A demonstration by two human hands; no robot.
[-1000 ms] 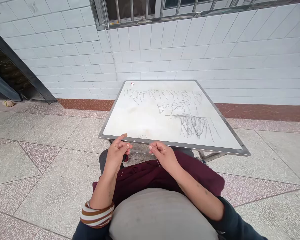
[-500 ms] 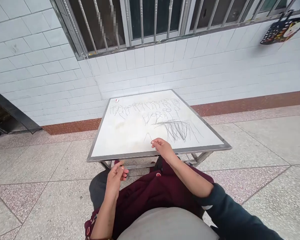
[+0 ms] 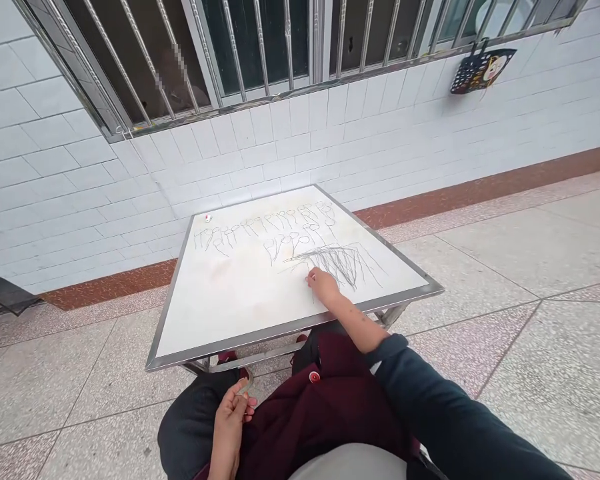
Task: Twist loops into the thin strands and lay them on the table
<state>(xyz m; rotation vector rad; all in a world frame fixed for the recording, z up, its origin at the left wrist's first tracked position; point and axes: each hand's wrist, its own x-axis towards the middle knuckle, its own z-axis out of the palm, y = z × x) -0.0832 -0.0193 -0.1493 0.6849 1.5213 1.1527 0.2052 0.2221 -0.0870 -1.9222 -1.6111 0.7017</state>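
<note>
My right hand [image 3: 324, 285] reaches over the white table, its fingers pinched together at the left edge of a pile of thin dark wires [image 3: 353, 270]. A fine strand shows just below the fingertips, and whether they grip it or another is too small to tell. Low by my left thigh, my left hand [image 3: 233, 408] has thumb and fingers closed on a pale, greenish curved strip [image 3: 247, 385]. Farther back on the table lie rows of looped wires [image 3: 280, 219], with more looped pieces [image 3: 300, 239] in front of them.
The white table [image 3: 220, 307] has a grey metal rim and stands near a tiled wall [image 3: 260, 143]. A small red-and-white item [image 3: 208, 218] lies at its far left corner. Above are barred windows [image 3: 260, 47] and a hanging patterned bag [image 3: 483, 70]. My knees are at the near edge.
My right hand has moved forward over the table to the wire pile; a bent wire stood beside its fingers before. My left hand stays low, and the curved strip shows more clearly. The view has shifted.
</note>
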